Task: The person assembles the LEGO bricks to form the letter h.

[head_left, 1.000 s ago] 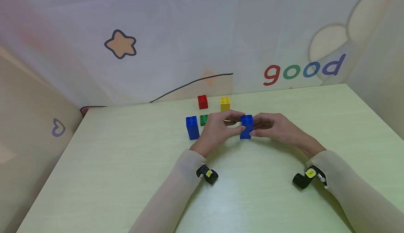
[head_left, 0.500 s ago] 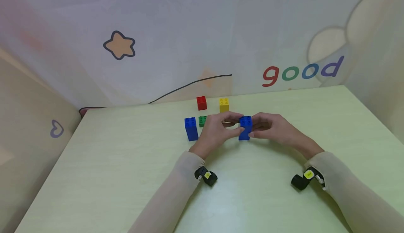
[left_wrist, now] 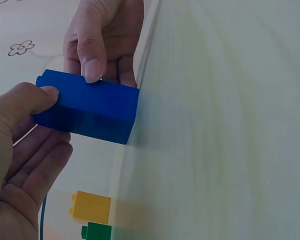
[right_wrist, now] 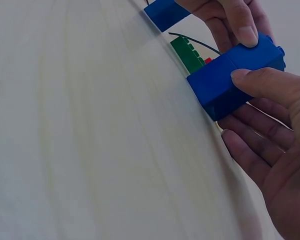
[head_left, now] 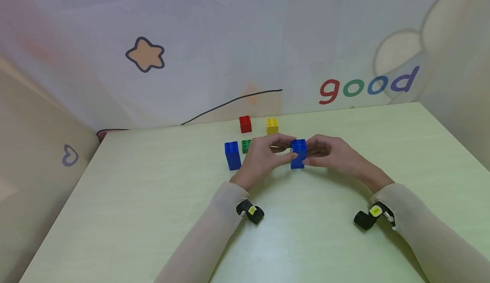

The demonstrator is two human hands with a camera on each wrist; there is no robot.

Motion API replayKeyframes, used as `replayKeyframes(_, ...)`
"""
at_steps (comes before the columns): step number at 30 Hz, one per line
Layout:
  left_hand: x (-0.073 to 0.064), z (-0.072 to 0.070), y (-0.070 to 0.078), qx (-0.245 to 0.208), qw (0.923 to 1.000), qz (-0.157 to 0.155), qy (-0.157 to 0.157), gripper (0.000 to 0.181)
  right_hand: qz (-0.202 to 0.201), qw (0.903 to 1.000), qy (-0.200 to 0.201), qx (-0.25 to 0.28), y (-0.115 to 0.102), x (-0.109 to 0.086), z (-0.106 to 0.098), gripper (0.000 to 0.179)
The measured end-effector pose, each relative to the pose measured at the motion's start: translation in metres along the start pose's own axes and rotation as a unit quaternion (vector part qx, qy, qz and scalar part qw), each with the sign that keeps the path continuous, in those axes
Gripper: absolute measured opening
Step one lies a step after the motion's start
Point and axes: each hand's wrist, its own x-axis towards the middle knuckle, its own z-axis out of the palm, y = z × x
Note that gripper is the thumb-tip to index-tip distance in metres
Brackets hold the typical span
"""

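A stack of two blue toy bricks [head_left: 298,154] stands upright on the table between both hands, its studs facing up. My left hand [head_left: 264,157] pinches it from the left, the thumb on the upper brick. From the right, my right hand [head_left: 337,157] pinches it, the thumb close to the seam. The seam between the two bricks shows as a thin line on the stack [left_wrist: 85,107] in the left wrist view. Left of my left hand is another tall blue block [head_left: 232,156]. A green brick [head_left: 246,146] is partly hidden behind that hand.
Farther back on the pale table [head_left: 153,198] sit a red brick [head_left: 245,124] and a yellow brick [head_left: 272,126], near the printed backdrop [head_left: 214,53]. Side panels stand at the left and right of the table.
Both hands stay on the blue stack with almost no movement. The whole head view shifts by a few pixels; the other bricks keep their places.
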Motion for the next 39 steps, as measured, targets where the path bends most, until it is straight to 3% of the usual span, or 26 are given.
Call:
replayKeyframes(6,0.001,0.001,0.001,0.027,0.9996,0.004,-0.003,0.039,-0.006,1.0000,0.003,0.003,0.002,0.000,0.001,0.033)
replayKeyframes(13,0.002,-0.003,0.007,0.101,0.9939,0.038,-0.022,0.042,-0.011,0.9999,0.009,-0.004,0.004,-0.001,0.002,0.032)
replayKeyframes(16,0.002,-0.009,0.011,0.114,0.9922,0.045,-0.023,0.045,-0.011,0.9999,0.007,-0.005,0.004,-0.001,0.003,0.032)
replayKeyframes(21,0.000,-0.029,0.025,0.100,0.9912,0.082,0.024,0.046,-0.009,0.9999,0.004,0.002,0.005,-0.001,0.003,0.032)
replayKeyframes(25,-0.004,-0.048,0.035,0.093,0.9855,0.127,0.064,0.043,-0.003,1.0000,0.005,0.001,0.004,0.000,0.004,0.033)
replayKeyframes(29,-0.013,-0.064,0.039,0.113,0.9787,0.151,0.080,0.042,0.001,1.0000,0.008,-0.003,0.004,0.000,0.004,0.032)
replayKeyframes(32,-0.022,-0.075,0.039,0.129,0.9773,0.145,0.085,0.043,0.000,1.0000,0.007,-0.002,0.003,0.000,0.004,0.032)
replayKeyframes(39,-0.041,-0.099,0.033,0.151,0.9813,0.076,0.092,0.047,0.001,1.0000,0.007,0.000,0.002,-0.001,0.004,0.032)
